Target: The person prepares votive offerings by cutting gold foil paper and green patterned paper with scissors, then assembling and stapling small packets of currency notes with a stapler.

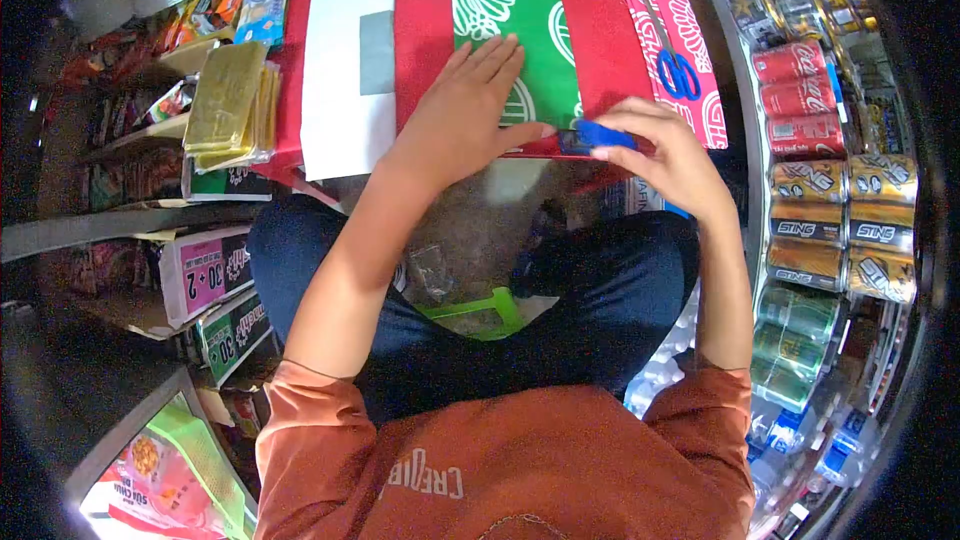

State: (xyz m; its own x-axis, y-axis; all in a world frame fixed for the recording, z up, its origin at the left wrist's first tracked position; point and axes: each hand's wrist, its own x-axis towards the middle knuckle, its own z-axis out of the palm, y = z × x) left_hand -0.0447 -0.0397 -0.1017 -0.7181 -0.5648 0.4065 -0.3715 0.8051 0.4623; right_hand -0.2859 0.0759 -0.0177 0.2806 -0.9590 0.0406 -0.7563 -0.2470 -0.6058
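My left hand (465,110) lies flat, fingers stretched out, over the left edge of a green sheet with white printed patterns (545,40). The sheet lies on a red surface (425,50). My right hand (660,145) is closed around a small blue stapler (598,136) at the near edge of the green sheet. The stapler's dark front end is close to my left thumb. Blue-handled scissors (679,75) lie to the right, beyond my right hand. Left of my left hand is a white sheet with a grey block (345,110).
A stack of yellowish packets (228,105) sits at the table's left edge. Shelves with boxes (205,275) line the left side. Red cans (797,95), orange Sting cans (840,225) and green cans (797,345) stand on the right. Something bright green (485,315) lies below, between my legs.
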